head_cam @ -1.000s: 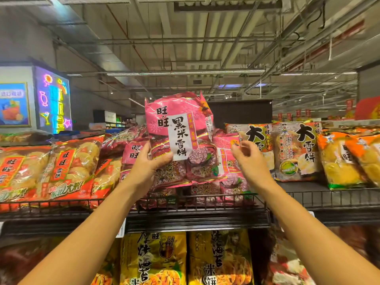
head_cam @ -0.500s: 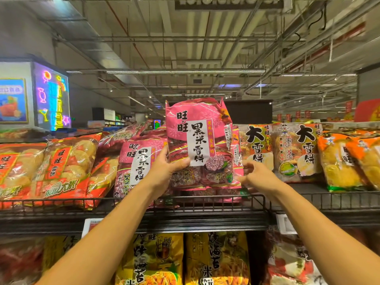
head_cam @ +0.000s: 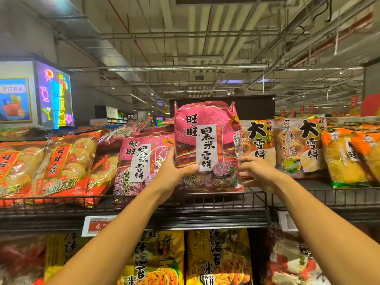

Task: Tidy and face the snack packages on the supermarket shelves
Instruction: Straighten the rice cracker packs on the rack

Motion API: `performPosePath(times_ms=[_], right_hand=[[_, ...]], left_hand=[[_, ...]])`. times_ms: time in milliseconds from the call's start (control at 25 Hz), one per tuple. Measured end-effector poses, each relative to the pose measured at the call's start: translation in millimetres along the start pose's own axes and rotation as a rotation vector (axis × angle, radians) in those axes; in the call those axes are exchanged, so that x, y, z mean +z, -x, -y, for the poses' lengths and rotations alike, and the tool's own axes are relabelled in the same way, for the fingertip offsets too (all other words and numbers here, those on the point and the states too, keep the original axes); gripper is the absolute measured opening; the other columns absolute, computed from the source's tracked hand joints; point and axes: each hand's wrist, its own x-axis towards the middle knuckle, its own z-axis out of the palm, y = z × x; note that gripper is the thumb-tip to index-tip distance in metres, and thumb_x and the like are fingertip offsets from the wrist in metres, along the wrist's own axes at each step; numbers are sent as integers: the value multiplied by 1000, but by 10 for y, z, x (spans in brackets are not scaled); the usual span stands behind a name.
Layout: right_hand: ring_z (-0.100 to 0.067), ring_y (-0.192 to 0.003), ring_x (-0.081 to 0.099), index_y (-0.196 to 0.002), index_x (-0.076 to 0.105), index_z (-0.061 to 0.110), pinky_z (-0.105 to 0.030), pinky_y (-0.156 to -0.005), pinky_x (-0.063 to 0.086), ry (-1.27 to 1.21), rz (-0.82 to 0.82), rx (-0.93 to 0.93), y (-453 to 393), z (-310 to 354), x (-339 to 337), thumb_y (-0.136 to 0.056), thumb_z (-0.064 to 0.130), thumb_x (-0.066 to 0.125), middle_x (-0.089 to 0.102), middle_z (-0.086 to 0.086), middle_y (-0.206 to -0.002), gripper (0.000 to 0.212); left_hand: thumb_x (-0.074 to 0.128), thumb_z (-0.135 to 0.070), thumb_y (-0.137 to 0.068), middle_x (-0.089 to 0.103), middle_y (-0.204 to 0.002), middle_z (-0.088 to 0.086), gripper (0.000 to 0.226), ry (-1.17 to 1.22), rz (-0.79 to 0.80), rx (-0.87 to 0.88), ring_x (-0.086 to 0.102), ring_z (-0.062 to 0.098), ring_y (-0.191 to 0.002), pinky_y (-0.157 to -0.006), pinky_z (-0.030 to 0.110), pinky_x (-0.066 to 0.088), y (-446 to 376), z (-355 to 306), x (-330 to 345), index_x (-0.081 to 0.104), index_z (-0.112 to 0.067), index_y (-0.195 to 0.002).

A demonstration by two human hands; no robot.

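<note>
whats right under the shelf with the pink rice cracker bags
A lower shelf row: yellow seaweed cracker bags and a red-white bag. A price tag hangs on the shelf edge. Both forearms cover parts of the row.

Top wire shelf (head_cam: 226,200): one rice cracker bag (head_cam: 207,145) stands upright at the front, left hand (head_cam: 172,175) on its left edge, right hand (head_cam: 259,173) on its right edge. Another bag of the same kind (head_cam: 141,165) leans just left of it, big-cracker bags (head_cam: 298,147) sit to its right. Seaweed cracker bags (head_cam: 218,258) are on the shelf below.
</note>
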Motion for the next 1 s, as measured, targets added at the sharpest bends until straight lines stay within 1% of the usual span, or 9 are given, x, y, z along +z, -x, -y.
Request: performPosePath(times_ms=[40,120,200,320,400,480,600,760,1000], right_hand=[[-15,-67,68,-99,66,17,-35,-57,56,-28,3,5,6,2,12,-95,7,55,66,-3,-85,15],[-12,-61,68,-83,70,19,-38,-58,58,-54,-8,5,5,-13,27,-99,19,49,68,3,-75,26],[-12,-61,64,-84,67,19,-41,-63,60,-73,-35,4,27,-10,49,-100,25,47,65,4,-69,26],[-15,-92,62,-102,63,21,-40,-72,58,-40,-38,-16,61,-7,81,-101,49,44,64,2,-99,34],[-16,-121,53,-132,54,27,-44,-92,52,3,-71,-80,56,-26,100,-96,66,41,57,5,-129,55],[-18,-136,43,-147,40,31,-52,-106,44,20,-72,-183,78,-37,114,-88,73,45,45,4,-149,73],[-15,-132,41,-148,40,33,-50,-111,39,42,-117,-297,131,-11,99,-76,73,54,41,4,-149,83],[-17,-128,48,-146,45,28,-42,-107,42,58,-104,-370,203,19,156,-76,62,63,48,2,-143,81],[-22,-132,49,-132,51,31,-48,-111,42,-17,-82,-373,280,36,209,-70,59,68,48,-1,-145,71]], left_hand=[[86,-17,-69,70,-117,-3,68,-40,-14,-14,69,4,-100,-73,11,52,1,9,11,50,-28,-125],[84,-16,-74,69,-109,-7,55,-131,-11,-62,68,-4,-86,-64,6,49,-17,-8,36,53,-30,-117],[82,-16,-77,68,-105,-10,44,-191,17,-125,68,-3,-83,-67,10,49,-54,-35,51,54,-32,-108],[78,-11,-81,64,-112,-10,53,-133,-22,-179,62,5,-98,-89,25,46,-33,-58,100,48,-25,-122],[76,-7,-84,56,-117,-14,80,-116,-67,-126,60,2,-102,-83,20,45,18,-34,126,28,-32,-144],[77,-6,-83,49,-111,-25,84,-162,-87,-45,59,-18,-90,-67,6,47,56,-19,119,24,-44,-136],[81,-13,-79,45,-108,-28,84,-249,-88,-18,52,-31,-79,-57,-3,41,90,-57,71,25,-40,-136],[79,-28,-82,54,-128,-12,84,-300,-71,-25,57,-1,-104,-76,10,40,117,-153,38,29,-26,-150],[69,-29,-90,57,-101,-23,44,-335,-89,-21,59,-21,-73,-55,2,44,103,-232,-27,41,-36,-122]])
